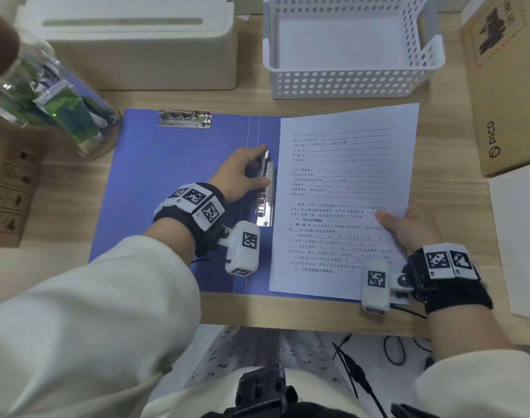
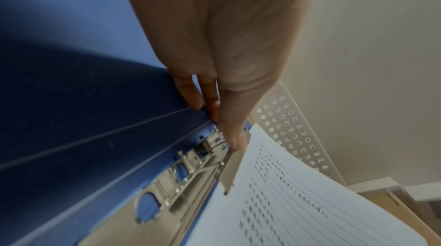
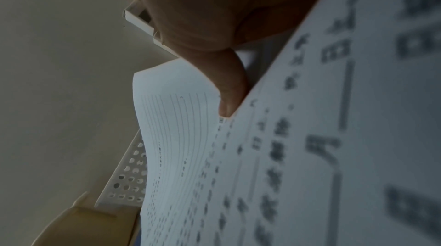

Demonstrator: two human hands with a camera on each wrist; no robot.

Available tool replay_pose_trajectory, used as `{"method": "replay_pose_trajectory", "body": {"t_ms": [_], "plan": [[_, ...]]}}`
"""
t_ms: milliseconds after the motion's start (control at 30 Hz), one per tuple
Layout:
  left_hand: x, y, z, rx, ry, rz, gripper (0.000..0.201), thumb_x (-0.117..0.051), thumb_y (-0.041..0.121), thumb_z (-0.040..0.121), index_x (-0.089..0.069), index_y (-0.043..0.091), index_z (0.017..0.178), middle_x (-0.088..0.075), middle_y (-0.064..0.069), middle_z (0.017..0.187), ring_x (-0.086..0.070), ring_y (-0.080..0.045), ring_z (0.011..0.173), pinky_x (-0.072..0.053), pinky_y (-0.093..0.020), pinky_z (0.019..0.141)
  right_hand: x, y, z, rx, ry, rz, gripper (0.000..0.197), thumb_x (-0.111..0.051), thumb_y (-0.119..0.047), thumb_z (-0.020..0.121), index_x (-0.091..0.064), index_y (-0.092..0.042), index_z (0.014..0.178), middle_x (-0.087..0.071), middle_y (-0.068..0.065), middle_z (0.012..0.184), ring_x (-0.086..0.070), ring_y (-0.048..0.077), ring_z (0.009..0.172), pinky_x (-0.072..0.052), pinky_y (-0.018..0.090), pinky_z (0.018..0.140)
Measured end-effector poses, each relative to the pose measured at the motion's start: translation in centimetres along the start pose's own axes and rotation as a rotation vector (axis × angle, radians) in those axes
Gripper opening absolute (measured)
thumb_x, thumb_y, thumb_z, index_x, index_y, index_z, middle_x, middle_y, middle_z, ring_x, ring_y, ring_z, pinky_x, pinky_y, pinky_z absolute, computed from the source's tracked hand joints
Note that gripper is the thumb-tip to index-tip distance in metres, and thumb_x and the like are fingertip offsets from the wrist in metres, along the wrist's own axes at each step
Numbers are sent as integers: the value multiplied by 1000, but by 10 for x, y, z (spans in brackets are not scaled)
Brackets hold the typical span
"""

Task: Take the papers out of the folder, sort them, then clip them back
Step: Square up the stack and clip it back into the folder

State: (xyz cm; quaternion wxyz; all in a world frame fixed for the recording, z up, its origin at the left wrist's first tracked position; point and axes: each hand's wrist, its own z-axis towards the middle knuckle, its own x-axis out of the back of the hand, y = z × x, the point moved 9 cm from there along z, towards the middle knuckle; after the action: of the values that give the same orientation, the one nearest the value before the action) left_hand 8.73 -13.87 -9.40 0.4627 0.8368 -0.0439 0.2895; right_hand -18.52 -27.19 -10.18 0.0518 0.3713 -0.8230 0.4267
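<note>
A blue folder [image 1: 173, 164] lies open on the wooden desk. A stack of printed papers [image 1: 345, 188] sits on its right half, with the left edge at the metal spine clip [image 1: 266, 191]. My left hand [image 1: 242, 173] pinches the clip's lever; in the left wrist view the thumb and fingers of the left hand [image 2: 219, 125] close on the clip [image 2: 190, 171] beside the papers [image 2: 298, 203]. My right hand [image 1: 408, 227] grips the papers' right edge, thumb on top and fingers hidden beneath. In the right wrist view the right hand [image 3: 229, 95] lifts the bowed papers [image 3: 310, 137].
A second metal clip [image 1: 184, 118] sits at the folder's top left. Behind stand a white perforated basket [image 1: 348, 82] and a cream box [image 1: 143, 46]. A glass jar [image 1: 46, 95] is at the left, a cardboard box [image 1: 504, 95] and a white sheet [image 1: 519, 236] at the right.
</note>
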Motion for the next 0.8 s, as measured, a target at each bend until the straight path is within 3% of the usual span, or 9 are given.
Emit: {"method": "replay_pose_trajectory", "body": {"t_ms": [200, 333, 467, 567, 633, 733, 800], "plan": [[-1, 0, 1, -4, -4, -5, 68, -63, 10, 82, -30, 12, 141, -43, -15, 133, -47, -22, 117, -32, -19, 96, 1, 0, -3, 5, -7, -2, 32, -62, -3, 86, -60, 1, 119, -64, 20, 120, -61, 26, 93, -49, 39, 88], [0, -1, 0, -12, 8, -37, 67, -64, 9, 82, -31, 13, 141, -44, -11, 129, -45, -13, 107, -33, -14, 91, -8, -3, -3, 26, -20, -21, 31, -61, -4, 87, -61, 3, 118, -64, 20, 120, -62, 27, 95, -48, 37, 88], [1, -2, -1, -15, 27, -96, 64, -65, 6, 81, -36, 15, 138, -43, -4, 115, -45, -13, 101, -37, -22, 93, -17, -4, -2, 31, -19, -34, 31, -61, -4, 87, -61, 4, 117, -64, 20, 120, -63, 31, 102, -49, 42, 93], [1, -3, -2, -6, 48, -207, 60, -65, 1, 79, -42, 13, 133, -47, -1, 105, -46, -14, 92, -43, -20, 85, -18, -2, 1, 28, -4, -47, 31, -62, -6, 87, -61, 4, 117, -64, 21, 120, -63, 34, 104, -49, 44, 94], [5, -1, -5, -14, 74, -322, 51, -64, -2, 78, -49, 13, 124, -50, 4, 93, -50, -11, 80, -47, -14, 77, -17, -1, 2, 23, 0, -54, 32, -62, -6, 87, -61, 4, 116, -65, 21, 120, -63, 34, 105, -49, 41, 93], [19, 2, -16, -40, 167, -399, 19, -61, 5, 83, -62, 20, 95, -58, 8, 83, -56, 2, 68, -47, -10, 67, -18, -2, 3, 27, 0, -57, 33, -62, -4, 86, -60, 4, 118, -64, 22, 121, -63, 34, 106, -48, 42, 95], [22, 1, -28, -22, 171, -429, 17, -61, 7, 83, -64, 23, 78, -66, 8, 79, -59, 7, 63, -48, -12, 66, -19, -3, 2, 34, 2, -70, 34, -63, -5, 86, -59, 4, 119, -63, 22, 122, -62, 34, 108, -47, 45, 97]]}}
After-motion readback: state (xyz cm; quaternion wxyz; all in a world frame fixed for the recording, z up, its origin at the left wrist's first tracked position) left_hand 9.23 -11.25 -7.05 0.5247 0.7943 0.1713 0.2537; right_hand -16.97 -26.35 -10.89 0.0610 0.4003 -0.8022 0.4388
